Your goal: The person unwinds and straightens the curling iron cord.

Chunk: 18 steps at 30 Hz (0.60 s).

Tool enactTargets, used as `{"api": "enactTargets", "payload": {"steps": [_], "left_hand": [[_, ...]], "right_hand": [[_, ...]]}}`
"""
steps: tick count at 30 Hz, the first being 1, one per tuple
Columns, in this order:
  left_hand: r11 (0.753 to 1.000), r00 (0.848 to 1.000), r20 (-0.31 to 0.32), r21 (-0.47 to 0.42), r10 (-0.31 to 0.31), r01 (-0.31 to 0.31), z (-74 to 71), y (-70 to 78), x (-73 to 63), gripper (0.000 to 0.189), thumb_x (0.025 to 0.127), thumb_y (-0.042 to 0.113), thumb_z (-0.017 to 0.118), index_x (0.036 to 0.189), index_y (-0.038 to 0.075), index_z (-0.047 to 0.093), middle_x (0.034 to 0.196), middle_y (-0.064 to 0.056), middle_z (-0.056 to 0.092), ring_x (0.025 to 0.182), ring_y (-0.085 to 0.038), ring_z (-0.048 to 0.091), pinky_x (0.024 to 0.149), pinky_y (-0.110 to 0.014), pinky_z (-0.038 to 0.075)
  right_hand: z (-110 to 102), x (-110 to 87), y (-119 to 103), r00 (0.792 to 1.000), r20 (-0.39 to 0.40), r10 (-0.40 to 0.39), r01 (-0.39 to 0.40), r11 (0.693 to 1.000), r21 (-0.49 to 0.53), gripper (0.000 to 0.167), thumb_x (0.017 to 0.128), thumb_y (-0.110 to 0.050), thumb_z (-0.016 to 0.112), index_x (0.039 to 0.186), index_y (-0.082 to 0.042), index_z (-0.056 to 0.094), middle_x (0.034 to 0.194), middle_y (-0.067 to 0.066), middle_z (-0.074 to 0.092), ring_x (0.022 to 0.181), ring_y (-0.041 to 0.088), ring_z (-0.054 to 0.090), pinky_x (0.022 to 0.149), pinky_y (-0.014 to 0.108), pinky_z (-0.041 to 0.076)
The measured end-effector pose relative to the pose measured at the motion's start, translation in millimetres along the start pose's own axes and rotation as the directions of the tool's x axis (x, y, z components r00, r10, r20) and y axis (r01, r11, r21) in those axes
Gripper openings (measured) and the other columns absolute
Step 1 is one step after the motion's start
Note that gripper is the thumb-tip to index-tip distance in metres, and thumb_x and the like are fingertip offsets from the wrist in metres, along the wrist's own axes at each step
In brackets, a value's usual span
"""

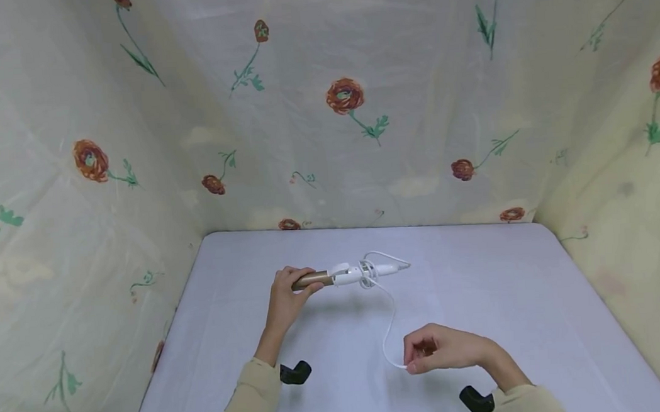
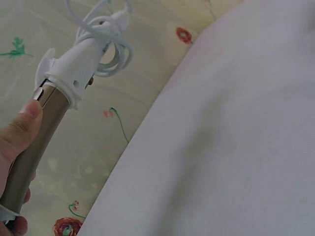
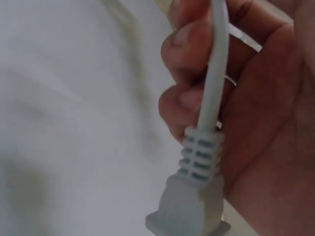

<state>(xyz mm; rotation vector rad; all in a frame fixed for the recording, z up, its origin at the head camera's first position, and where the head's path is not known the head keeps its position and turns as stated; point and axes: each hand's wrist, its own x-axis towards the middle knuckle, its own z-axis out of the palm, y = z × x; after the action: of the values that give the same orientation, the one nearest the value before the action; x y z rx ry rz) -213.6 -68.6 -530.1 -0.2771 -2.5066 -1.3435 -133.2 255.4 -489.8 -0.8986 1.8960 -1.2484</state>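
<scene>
A curling iron [image 1: 345, 274] with a bronze barrel [image 2: 37, 142] and a white handle [image 2: 81, 64] is held above the table, roughly level. My left hand [image 1: 290, 290] grips it by the barrel, thumb along one side in the left wrist view. White cord [image 2: 115, 54] is wound in several loops around the handle. From there a loose length of cord [image 1: 392, 319] curves down to my right hand [image 1: 449, 350], which pinches it between thumb and fingers. Close to those fingers, in the right wrist view, hangs the white plug [image 3: 184, 204]; its prongs are out of sight.
Beneath both hands spreads a white-covered table [image 1: 253, 251] with rounded far corners. Flower-printed curtains [image 1: 406, 157] surround its back and sides. A black wrist-worn piece [image 1: 296, 373] juts from the left sleeve, and another black piece [image 1: 477, 400] from the right.
</scene>
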Motion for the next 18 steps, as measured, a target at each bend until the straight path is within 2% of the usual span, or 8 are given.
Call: {"api": "enactTargets", "payload": {"steps": [5,8,10,14,18], "left_hand": [[1.000,1.000,0.000,-0.008,0.009,-0.009,1.3,2.9,3.1,0.038,0.076,0.045,0.072,0.107,0.023,0.070,0.098,0.001,0.061,0.090,-0.014,0.048,0.077,-0.034,0.044],[1.000,1.000,-0.001,-0.016,0.019,-0.019,1.3,4.3,5.2,0.039,0.075,0.044,0.073,0.107,0.022,0.070,0.098,0.002,0.060,0.090,-0.014,0.048,0.078,-0.035,0.044],[1.000,1.000,0.001,-0.020,0.018,-0.018,1.3,5.2,5.7,0.039,0.075,0.044,0.073,0.107,0.022,0.071,0.098,0.002,0.060,0.090,-0.014,0.048,0.078,-0.035,0.044],[1.000,1.000,0.011,-0.024,0.012,-0.012,1.9,7.4,5.2,0.040,0.075,0.044,0.073,0.108,0.022,0.070,0.098,0.001,0.061,0.091,-0.014,0.048,0.079,-0.035,0.043],[1.000,1.000,0.020,-0.020,0.020,-0.020,3.7,9.2,2.6,0.040,0.075,0.044,0.073,0.108,0.022,0.070,0.098,0.000,0.062,0.091,-0.015,0.048,0.079,-0.035,0.043]], "right_hand": [[6.6,1.4,22.7,0.994,-0.048,0.094,-0.100,0.986,-0.130,0.008,0.087,-0.021,0.068,0.085,-0.013,0.066,0.073,-0.009,0.056,0.065,-0.004,0.046,0.060,0.016,0.040],[9.3,2.4,33.6,0.989,-0.092,0.111,-0.129,0.969,-0.210,0.009,0.084,-0.019,0.071,0.080,-0.013,0.066,0.074,-0.007,0.060,0.067,-0.004,0.047,0.062,0.017,0.042],[10.5,3.8,39.3,0.987,-0.110,0.118,-0.141,0.963,-0.228,0.009,0.083,-0.017,0.072,0.079,-0.011,0.066,0.075,-0.004,0.062,0.068,-0.003,0.048,0.063,0.018,0.043],[10.4,7.5,47.4,0.983,-0.075,0.169,-0.179,0.972,-0.151,0.009,0.084,-0.015,0.071,0.087,-0.008,0.067,0.080,-0.001,0.063,0.071,-0.001,0.050,0.064,0.018,0.042],[9.9,11.3,56.1,0.977,0.005,0.213,-0.213,0.977,0.012,0.020,0.087,-0.011,0.064,0.105,-0.002,0.064,0.087,0.001,0.061,0.076,0.003,0.053,0.069,0.018,0.044]]}}
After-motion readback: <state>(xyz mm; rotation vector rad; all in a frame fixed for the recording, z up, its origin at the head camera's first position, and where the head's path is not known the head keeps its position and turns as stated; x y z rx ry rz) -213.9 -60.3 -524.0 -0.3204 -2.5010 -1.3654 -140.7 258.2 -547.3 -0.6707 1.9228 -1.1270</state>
